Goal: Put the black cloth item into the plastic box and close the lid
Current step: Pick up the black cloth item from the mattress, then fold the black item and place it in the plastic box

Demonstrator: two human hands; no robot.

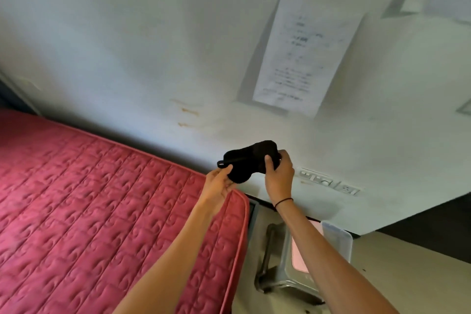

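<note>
A pale wall (153,33) filled most of the view, with a printed paper (303,58) taped to it and a socket strip (328,182) lower down. A bed with a pink quilted mattress (89,211) ran along the wall on the left.

Right of the bed, low in the view, a clear plastic box (339,239) sat on a small stool (275,262) on the floor, partly hidden by the right forearm. Something pink showed in or under it; whether the lid was on could not be told.

Both arms reached forward, raised well above the box. The left hand (216,186) pinched one end of the black cloth (249,160) between thumb and fingertips, near a small strap loop. The right hand (279,173), a thin band at its wrist, was closed around the other end, thumb across the front. The cloth, shaped like a sleep mask, was stretched between them in mid-air against the wall, probably so it could be straightened or folded small enough to fit. It had not yet gone into the box.
</note>
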